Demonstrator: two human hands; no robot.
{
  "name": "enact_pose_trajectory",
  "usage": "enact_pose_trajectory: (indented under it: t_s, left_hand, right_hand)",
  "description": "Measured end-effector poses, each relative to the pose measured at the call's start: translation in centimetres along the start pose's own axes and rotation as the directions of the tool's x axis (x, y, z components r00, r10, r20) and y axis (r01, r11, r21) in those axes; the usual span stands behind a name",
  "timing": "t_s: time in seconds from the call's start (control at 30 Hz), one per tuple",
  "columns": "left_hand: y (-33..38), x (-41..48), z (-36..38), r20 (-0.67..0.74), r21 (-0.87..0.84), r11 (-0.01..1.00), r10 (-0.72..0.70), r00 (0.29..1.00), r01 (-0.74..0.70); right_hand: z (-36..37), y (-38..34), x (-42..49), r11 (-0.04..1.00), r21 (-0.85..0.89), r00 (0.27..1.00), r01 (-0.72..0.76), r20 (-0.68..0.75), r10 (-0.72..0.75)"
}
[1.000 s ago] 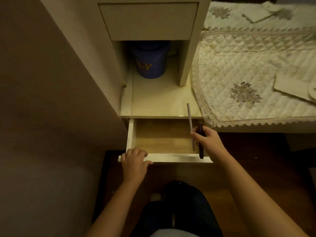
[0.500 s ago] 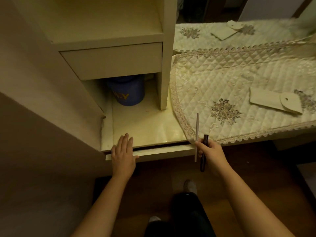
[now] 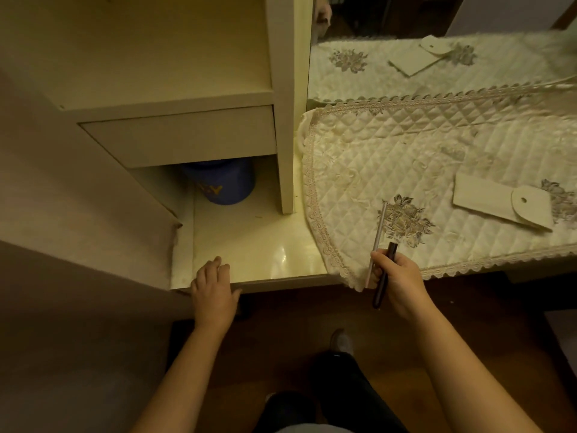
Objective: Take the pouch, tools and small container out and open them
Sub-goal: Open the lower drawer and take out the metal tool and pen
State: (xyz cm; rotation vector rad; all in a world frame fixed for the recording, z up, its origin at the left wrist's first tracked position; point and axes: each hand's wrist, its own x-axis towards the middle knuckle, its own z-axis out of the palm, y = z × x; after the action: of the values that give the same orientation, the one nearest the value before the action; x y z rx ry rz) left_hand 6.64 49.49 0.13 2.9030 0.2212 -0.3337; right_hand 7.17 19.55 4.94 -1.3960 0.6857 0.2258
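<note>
My right hand point(image 3: 398, 281) grips two thin tools at the table's front edge: a long pale stick point(image 3: 378, 232) that points up over the quilted cloth, and a short dark pen-like tool point(image 3: 383, 278). A cream pouch point(image 3: 502, 204) with a round snap flap lies flat on the cloth to the right, closed. My left hand point(image 3: 214, 290) rests with fingers spread on the front edge of the low cabinet shelf, holding nothing. The drawer under that shelf is pushed in. A blue round container point(image 3: 226, 185) with yellow letters stands at the back of the shelf, half hidden under an upper drawer.
A cream quilted cloth point(image 3: 421, 160) with a lace border covers the table on the right. A mirror behind it reflects the cloth and pouch. White cabinet shelves point(image 3: 175, 98) rise on the left beside a plain wall. My legs and a dark wooden floor point(image 3: 281, 332) are below.
The lower drawer went from open to shut under my left hand. My right hand carried the two tools up and right, from over the drawer to the table edge.
</note>
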Motion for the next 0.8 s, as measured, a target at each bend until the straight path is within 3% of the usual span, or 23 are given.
enact_pose_trajectory:
  t_s: [0.17,0.37,0.53,0.8]
  left_hand:
    - [4.5,-2.0,-1.4,-0.038,-0.197,0.98,0.005,0.999,-0.012]
    - [13.8,-1.7,-1.8,-0.01,-0.344,0.912,0.233,0.972,-0.222]
    - [18.7,1.1,-1.0,0.067,-0.28,0.922,0.296,0.953,-0.267]
    - [20.3,2.6,1.5,0.171,-0.123,0.957,0.282,0.944,-0.264]
  right_hand:
    - [-3.6,-2.5,2.5,0.983,-0.181,0.998,-0.019,-0.056,0.009]
    - [-5.7,-5.0,8.1,0.94,-0.342,0.999,-0.008,-0.039,-0.006]
    - [-5.7,-5.7,10.5,0.908,-0.419,0.999,0.012,0.053,0.01]
    - [-10.1,-7.7,12.7,0.889,-0.45,0.996,0.086,0.038,-0.077]
